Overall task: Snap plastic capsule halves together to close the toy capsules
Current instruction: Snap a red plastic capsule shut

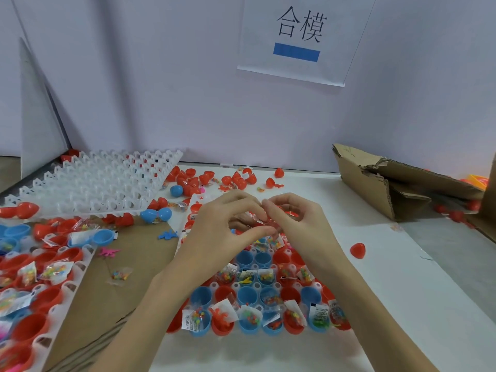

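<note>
Both hands [264,216] around red capsule [268,223]

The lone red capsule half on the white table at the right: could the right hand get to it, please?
Probably yes. The red capsule half lies alone on bare white table, nothing around it, just right of the right hand. That hand is pinching a small packet with the left hand, so it must let go first.

Cardboard box [397,183] right of capsule tray [257,299]
</note>
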Action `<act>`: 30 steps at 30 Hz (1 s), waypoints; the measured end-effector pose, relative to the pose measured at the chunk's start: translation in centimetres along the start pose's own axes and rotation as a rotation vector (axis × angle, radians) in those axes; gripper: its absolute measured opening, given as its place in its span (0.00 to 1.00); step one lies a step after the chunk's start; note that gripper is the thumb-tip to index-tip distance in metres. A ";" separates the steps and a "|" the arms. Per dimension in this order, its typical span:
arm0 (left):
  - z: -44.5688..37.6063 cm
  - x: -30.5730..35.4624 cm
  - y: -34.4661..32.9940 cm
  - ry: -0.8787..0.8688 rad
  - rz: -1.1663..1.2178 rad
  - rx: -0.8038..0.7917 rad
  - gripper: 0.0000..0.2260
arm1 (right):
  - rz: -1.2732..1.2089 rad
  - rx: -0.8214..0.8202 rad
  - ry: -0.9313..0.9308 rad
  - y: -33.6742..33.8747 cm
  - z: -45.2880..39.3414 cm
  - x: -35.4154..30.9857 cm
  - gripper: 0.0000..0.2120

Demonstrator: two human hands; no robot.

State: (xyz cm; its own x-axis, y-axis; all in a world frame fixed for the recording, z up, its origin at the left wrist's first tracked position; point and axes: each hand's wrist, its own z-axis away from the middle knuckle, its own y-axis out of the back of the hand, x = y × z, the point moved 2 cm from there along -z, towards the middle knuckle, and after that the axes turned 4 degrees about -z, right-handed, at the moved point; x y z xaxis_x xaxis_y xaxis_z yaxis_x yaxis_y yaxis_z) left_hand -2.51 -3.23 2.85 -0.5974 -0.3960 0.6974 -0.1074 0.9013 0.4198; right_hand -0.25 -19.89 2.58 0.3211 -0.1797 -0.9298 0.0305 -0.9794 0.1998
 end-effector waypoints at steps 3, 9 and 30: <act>0.0 -0.1 0.0 -0.006 -0.019 0.026 0.09 | -0.037 -0.061 -0.075 0.4 0.0 -0.3 0.12; -0.1 -0.3 0.5 0.033 -0.036 0.097 0.07 | -0.256 -0.266 -0.212 1.6 -0.1 -1.3 0.16; 0.2 -0.6 -0.2 0.115 -0.007 0.030 0.14 | -0.013 -0.134 -0.170 1.7 -0.2 0.0 0.11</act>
State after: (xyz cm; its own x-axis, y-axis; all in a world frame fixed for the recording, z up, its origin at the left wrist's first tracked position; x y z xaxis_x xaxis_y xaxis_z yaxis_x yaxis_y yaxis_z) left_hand -2.31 -3.08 2.20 -0.5014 -0.4180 0.7575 -0.1361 0.9028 0.4081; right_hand 0.02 -21.55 2.95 0.1556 -0.1911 -0.9692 0.1631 -0.9627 0.2160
